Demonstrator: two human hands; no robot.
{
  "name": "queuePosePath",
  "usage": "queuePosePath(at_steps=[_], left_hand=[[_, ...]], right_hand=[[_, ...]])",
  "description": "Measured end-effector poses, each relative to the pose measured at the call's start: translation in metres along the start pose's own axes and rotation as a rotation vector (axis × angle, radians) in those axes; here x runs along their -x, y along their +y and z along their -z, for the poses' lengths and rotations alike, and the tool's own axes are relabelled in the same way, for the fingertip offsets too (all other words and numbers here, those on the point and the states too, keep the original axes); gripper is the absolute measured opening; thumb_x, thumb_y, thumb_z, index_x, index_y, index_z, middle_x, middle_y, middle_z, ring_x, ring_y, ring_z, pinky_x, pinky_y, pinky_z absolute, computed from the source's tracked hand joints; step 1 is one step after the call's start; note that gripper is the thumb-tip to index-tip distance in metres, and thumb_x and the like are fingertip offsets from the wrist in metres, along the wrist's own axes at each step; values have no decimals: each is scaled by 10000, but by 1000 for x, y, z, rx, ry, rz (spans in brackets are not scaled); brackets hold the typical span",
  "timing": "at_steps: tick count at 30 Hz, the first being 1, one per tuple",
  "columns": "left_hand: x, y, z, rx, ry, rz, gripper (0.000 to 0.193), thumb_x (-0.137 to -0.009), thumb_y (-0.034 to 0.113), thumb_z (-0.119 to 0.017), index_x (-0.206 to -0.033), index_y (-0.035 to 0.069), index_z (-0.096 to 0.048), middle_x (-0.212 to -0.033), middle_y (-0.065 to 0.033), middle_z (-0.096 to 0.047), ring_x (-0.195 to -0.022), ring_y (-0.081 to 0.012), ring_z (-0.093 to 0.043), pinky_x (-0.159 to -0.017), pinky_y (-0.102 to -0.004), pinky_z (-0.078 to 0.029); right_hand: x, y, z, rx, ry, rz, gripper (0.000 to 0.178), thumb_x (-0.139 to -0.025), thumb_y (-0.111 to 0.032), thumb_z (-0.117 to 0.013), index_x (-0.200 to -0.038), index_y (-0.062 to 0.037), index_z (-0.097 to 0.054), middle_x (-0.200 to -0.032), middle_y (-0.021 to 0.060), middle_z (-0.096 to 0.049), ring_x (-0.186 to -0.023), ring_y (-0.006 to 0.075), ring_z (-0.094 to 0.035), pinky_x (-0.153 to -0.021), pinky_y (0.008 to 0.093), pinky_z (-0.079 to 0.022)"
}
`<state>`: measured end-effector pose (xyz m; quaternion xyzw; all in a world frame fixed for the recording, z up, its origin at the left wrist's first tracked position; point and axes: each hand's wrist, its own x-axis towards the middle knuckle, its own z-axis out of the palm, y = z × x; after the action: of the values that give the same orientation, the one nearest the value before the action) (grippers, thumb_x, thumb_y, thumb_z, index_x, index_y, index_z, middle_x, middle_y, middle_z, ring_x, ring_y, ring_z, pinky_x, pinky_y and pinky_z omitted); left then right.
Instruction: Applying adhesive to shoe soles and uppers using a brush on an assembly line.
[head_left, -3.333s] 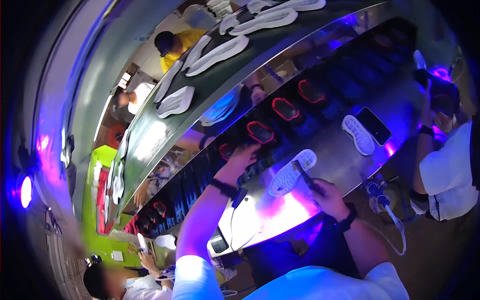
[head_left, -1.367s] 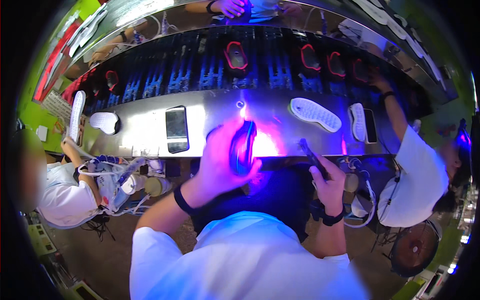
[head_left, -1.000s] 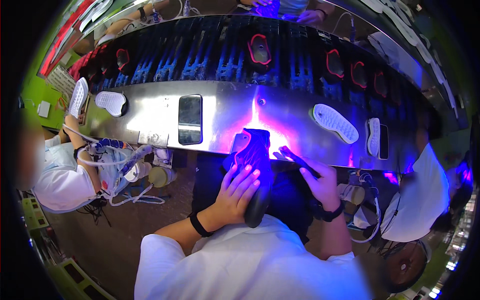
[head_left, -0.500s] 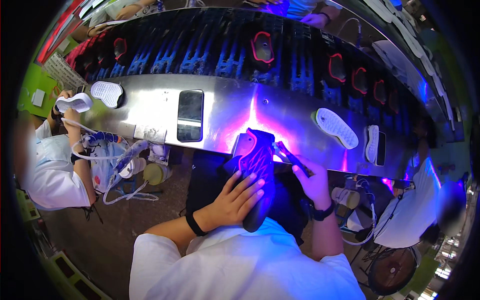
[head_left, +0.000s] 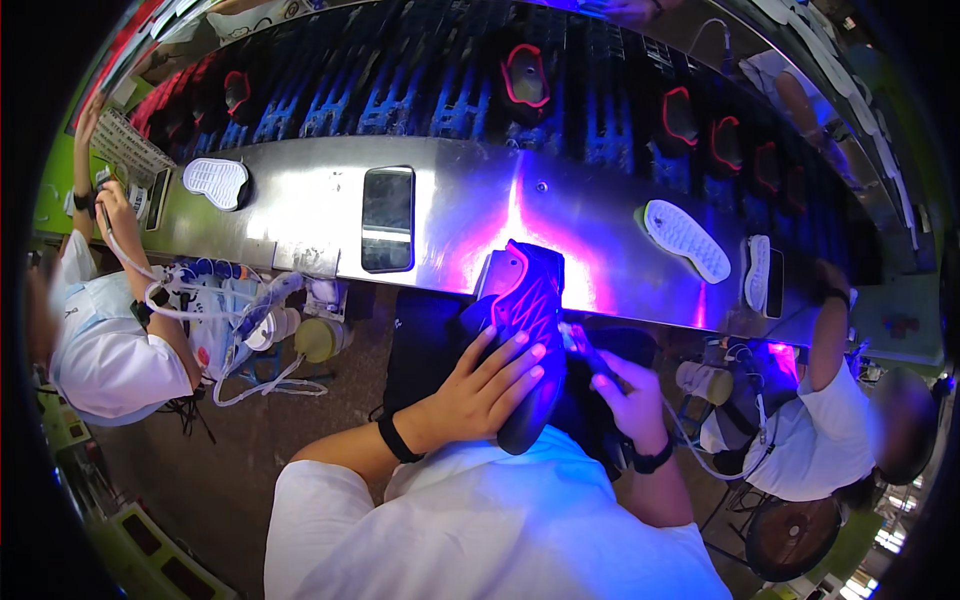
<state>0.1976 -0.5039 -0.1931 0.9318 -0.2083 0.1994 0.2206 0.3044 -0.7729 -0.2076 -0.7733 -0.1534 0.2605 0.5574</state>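
A dark shoe upper (head_left: 545, 300) with red trim around its collar stands tilted against the near edge of the metal table, its lower end close to my body. My left hand (head_left: 480, 395) grips its left side, with the fingers lying across the quilted-looking surface. Closed around a slim dark tool (head_left: 580, 345) with a pale, brush-like tip, my right hand (head_left: 635, 400) is just right of the upper. The tip is at the upper's right side; whether it touches is hard to tell. Violet light covers the upper and both hands.
On the metal table (head_left: 310, 200) lie a black phone (head_left: 387, 220) and white shoe soles (head_left: 215, 182), (head_left: 688, 240). Beyond it runs a dark slatted conveyor (head_left: 420, 85) carrying several red-trimmed uppers (head_left: 525, 78). Co-workers (head_left: 125, 345) sit left and right, near hoses and pots (head_left: 318, 342).
My right hand and the tool have moved lower along the upper's right side. The left co-worker has raised one arm toward the conveyor; the right one has reached to the table.
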Motion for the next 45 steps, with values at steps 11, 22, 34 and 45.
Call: queuePosePath(at_steps=[11,22,34,45], left_hand=[[-19,14,0,18,1,41,548,-862,187,-659,-1351,-35,-553,-1451,-231,-555,-1379,-414,-514,-1161,-638,-331],[-51,35,-6,34,24,149,743,-794,264,-721,-1406,-91,-493,-1473,-279,-506,-1392,-438,-489,-1178,-563,-355],[-87,50,-3,-31,-4,182,818,-781,291,-765,-1438,-82,-454,-1448,-279,-517,-1348,-425,-527,-1150,-544,-387],[-133,55,-3,-60,-20,229,788,-759,223,-763,-1415,-97,-467,-1400,-287,-553,-1273,-430,-580,-1098,-547,-433]], right_hand=[[-20,-18,17,-130,-29,-59,388,-941,-134,-735,-1307,-18,-679,-985,90,-748,-878,126,-670,-816,306,-535],[22,-26,43,-80,-35,-7,384,-925,-114,-726,-1294,-18,-682,-1042,95,-761,-927,142,-690,-885,308,-533],[40,-13,50,-228,15,-3,403,-945,-109,-714,-1327,6,-656,-948,44,-711,-864,104,-638,-813,279,-520],[66,-27,68,-171,103,-11,410,-915,-130,-749,-1295,6,-673,-885,43,-688,-783,104,-615,-733,274,-504]])
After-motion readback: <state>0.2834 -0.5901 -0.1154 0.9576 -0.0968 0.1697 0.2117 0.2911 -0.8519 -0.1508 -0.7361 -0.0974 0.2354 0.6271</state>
